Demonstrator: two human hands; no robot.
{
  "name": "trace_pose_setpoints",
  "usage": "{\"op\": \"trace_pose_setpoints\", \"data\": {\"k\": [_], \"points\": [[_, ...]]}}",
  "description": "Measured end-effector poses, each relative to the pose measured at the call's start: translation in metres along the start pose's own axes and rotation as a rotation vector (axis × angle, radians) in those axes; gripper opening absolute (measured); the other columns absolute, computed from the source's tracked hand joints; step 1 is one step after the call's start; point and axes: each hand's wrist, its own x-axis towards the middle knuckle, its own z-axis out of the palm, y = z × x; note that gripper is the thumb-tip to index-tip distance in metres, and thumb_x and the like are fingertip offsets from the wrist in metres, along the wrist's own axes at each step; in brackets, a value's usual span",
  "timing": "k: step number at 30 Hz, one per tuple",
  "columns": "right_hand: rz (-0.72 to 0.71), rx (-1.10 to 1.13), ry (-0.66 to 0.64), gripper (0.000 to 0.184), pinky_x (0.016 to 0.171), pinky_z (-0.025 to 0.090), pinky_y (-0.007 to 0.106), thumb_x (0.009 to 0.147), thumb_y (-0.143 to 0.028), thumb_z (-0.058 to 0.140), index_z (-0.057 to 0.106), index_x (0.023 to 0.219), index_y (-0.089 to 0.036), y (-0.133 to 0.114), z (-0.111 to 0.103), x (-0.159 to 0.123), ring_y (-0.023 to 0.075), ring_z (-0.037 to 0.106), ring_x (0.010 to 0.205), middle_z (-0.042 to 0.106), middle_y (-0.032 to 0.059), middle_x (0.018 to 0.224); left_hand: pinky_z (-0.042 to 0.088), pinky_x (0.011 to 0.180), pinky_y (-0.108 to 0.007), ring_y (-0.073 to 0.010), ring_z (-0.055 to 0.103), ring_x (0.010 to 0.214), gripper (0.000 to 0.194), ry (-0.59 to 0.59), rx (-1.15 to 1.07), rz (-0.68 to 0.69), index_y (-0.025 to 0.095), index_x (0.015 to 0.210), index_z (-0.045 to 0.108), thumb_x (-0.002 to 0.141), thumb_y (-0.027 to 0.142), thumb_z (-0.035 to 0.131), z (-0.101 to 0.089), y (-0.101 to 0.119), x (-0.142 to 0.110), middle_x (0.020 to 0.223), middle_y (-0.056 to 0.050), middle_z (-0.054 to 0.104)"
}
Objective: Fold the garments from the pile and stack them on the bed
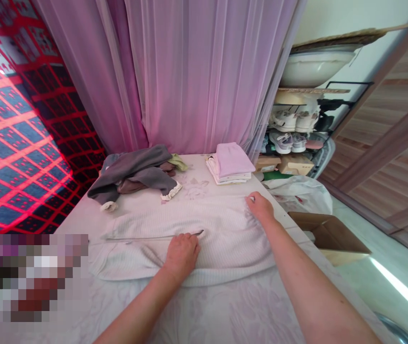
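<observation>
Sweater (221, 239) lies folded on the bed (247, 310), left grip (182, 255) released and pressing flat to hold the crease, right grip (259, 206) at its edge, state unclear.

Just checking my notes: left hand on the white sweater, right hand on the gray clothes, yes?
No: the right hand rests on the white sweater's far edge, not the gray clothes, as the head view shows. The left hand is as stated.

White ribbed sweater (223, 243) is spread on bed (204, 310); left hand (182, 255) is pressed on it, right hand (260, 206) placed at far edge.
</observation>
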Motion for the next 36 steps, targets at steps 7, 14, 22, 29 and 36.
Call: {"op": "trace_pose_setpoints", "data": {"k": [7,14,22,29,36], "points": [[-0.015,-0.072,0.040,0.036,0.078,0.041,0.033,0.090,-0.034,0.044,0.059,0.119,-0.019,-0.008,0.012,-0.006,0.0236,0.059,0.098,0.062,0.0132,0.113,0.035,0.060,-0.026,-0.0174,0.060,0.074,0.019,-0.179,-0.309,0.106,0.023,0.074,0.060,0.085,0.033,0.048,-0.005,0.006,-0.008,0.081,-0.001,0.066],[-0.368,-0.019,0.137,0.033,0.094,0.037,0.038,0.087,-0.023,0.045,0.065,0.114,-0.023,-0.038,0.015,-0.039,0.0247,0.049,0.114,0.058,0.0079,0.128,0.037,0.062,-0.026,-0.0175,0.060,0.075,0.039,-0.062,-0.225,0.007,0.021,0.077,0.064,0.091,0.043,0.035,-0.026,-0.054,0.014,0.079,-0.003,0.067],[-0.458,-0.076,-0.086,0.038,0.085,0.042,0.027,0.090,-0.022,0.040,0.060,0.122,-0.026,-0.077,0.027,-0.026,0.0171,0.059,0.103,0.058,0.0039,0.130,0.043,0.087,-0.037,-0.0265,0.056,0.113,0.041,0.100,0.215,-0.438,0.019,0.123,0.056,0.088,0.030,0.036,-0.064,-0.216,0.009,0.129,-0.013,0.057],[-0.424,-0.166,-0.215,0.025,0.073,0.043,0.028,0.082,-0.026,0.054,0.070,0.100,-0.023,-0.080,0.027,-0.006,0.0198,0.063,0.089,0.069,0.0071,0.103,0.045,0.075,-0.028,-0.0206,0.063,0.089,0.027,-0.131,0.131,-0.294,0.022,0.094,0.066,0.076,0.036,0.051,-0.065,-0.254,0.012,0.096,-0.006,0.069],[-0.325,-0.058,-0.011,0.030,0.079,0.042,0.027,0.087,-0.024,0.044,0.065,0.108,-0.020,-0.085,0.030,-0.018,0.0185,0.061,0.091,0.063,0.0089,0.108,0.046,0.078,-0.034,-0.0259,0.061,0.097,0.032,0.294,0.060,-0.505,0.020,0.105,0.060,0.083,0.034,0.041,-0.081,-0.244,0.023,0.106,-0.011,0.065]]}}
